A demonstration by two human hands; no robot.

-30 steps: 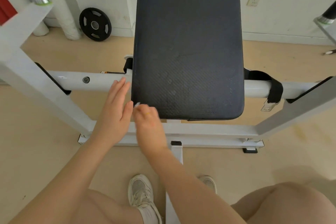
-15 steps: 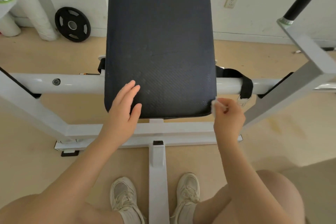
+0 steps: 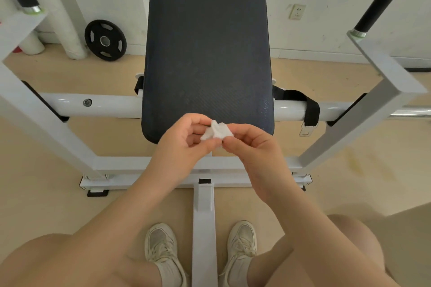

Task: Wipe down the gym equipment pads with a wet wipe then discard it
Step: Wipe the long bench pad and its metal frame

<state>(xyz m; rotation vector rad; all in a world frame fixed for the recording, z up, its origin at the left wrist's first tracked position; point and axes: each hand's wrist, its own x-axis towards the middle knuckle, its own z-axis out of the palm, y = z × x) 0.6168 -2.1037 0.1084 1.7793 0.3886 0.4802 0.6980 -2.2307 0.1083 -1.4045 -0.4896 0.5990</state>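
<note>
Two hands, left hand (image 3: 186, 144) and right hand (image 3: 250, 147), both pinching one crumpled wet wipe (image 3: 217, 132) above the unlabelled black pad (image 3: 207, 53).

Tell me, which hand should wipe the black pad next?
Probably the right hand. Both hands pinch the wet wipe just above the pad's near edge, but most of the wad bunches by the right fingertips. The left hand only holds a corner.
</note>
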